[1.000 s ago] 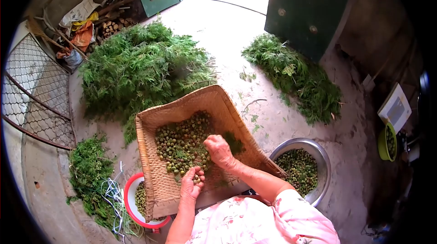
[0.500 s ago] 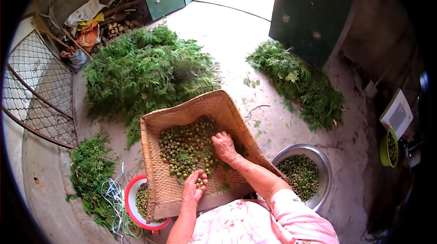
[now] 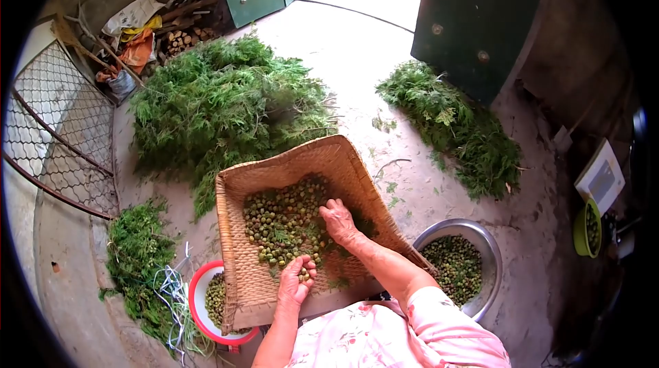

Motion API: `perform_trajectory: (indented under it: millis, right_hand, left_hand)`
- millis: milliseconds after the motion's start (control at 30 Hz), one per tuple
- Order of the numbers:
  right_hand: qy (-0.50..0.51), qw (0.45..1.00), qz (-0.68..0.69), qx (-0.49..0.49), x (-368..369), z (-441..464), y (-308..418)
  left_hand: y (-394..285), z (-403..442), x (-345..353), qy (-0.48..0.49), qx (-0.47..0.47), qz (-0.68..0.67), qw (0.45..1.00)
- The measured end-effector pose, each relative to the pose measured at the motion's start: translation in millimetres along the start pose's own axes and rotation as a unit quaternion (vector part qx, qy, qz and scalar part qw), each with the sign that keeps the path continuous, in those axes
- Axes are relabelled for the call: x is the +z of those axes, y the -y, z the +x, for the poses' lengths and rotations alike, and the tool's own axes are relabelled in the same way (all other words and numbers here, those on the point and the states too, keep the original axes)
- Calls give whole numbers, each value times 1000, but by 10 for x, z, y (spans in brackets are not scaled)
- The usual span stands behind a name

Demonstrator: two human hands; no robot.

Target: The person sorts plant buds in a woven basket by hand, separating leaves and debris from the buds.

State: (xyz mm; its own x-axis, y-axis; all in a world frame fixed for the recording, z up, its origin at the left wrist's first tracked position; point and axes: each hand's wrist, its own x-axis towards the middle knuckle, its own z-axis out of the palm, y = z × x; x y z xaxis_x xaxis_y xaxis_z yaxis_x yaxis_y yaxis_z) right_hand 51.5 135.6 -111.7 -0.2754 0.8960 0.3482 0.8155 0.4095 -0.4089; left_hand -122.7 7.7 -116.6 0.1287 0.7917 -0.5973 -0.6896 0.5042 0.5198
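A woven basket tray [image 3: 240, 292] lies tilted in front of my body, with a heap of small round green-brown cones [image 3: 274, 220] and bits of green leaf inside. My left hand [image 3: 296, 281] is at the near edge of the heap, palm up, its fingers curled round a few cones. My right hand [image 3: 338, 222] reaches in from the right, back of the hand up, fingers bent down at the heap's right edge. Its fingertips are partly hidden, so what they grip cannot be made out.
A red-rimmed basin [image 3: 197, 299] and a metal basin [image 3: 491, 265], both with cones, flank the basket. Leafy branches [image 3: 220, 104] are piled ahead, with another pile [image 3: 460, 128] near the green door [image 3: 473, 25]. Cut twigs [image 3: 141, 251] and plastic ties [image 3: 180, 299] lie left.
The view has shifted slightly, moving the surroundings a little to the right. Both hands stay at almost the same spots in the basket.
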Motion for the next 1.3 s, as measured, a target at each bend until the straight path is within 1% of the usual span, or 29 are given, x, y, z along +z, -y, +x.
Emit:
perform_trajectory:
  millis: [267,333,400,467,500,533,600,633,667,733,800,833,867,933,1033,1133,1200,1267,1300]
  right_hand:
    - [8,1000,21,12,73,65,-49]
    - [22,999,35,16,44,78,-57]
    - [5,999,42,15,31,62,-65]
    - [-47,991,105,62,-68,46,-34]
    - [-80,984,143,70,-191,40,19]
    - [-79,984,143,71,-178,18,3]
    - [-122,952,259,109,-142,-30,-16]
    - [-109,949,271,117,-139,-66,3]
    - [-137,950,269,77,-74,-119,24]
    - [-114,948,297,29,-169,-231,207]
    - [-75,946,316,-11,-248,-355,427]
    - [-54,947,314,-41,-283,-408,525]
    - [-12,948,315,-42,-301,-490,641]
    - [76,931,348,-86,-381,-559,771]
    - [64,924,367,-85,-251,-670,910]
    - [66,931,348,-92,-310,-665,882]
    - [46,934,347,-78,-245,-662,788]
    - [25,936,345,-63,-199,-667,674]
    - [4,942,332,-43,-206,-665,615]
  left_hand:
    - [-7,-7,13,9,-1,-2,1000]
    - [2,1,1,7,6,3,1000]
    - [5,16,-19,10,4,2,1000]
    - [8,17,-24,13,1,0,1000]
    - [3,14,-15,15,2,-1,1000]
    - [3,12,-13,16,3,-2,1000]
    - [8,16,-16,14,2,-2,1000]
    - [8,18,-15,12,2,-1,1000]
    - [8,21,-13,12,2,0,1000]
    - [16,21,-9,0,16,22,1000]
    - [10,29,-13,-5,9,25,1000]
    - [6,28,-16,-9,3,27,1000]
    - [4,22,-13,-11,2,28,1000]
    - [-2,15,4,-6,12,-29,1000]
    - [15,30,-15,15,13,-46,999]
    - [39,65,-66,29,17,-53,998]
    - [47,62,-67,-34,20,-19,999]
    - [26,85,-65,-44,10,-30,999]
    - [2,56,-38,-30,-1,-14,999]
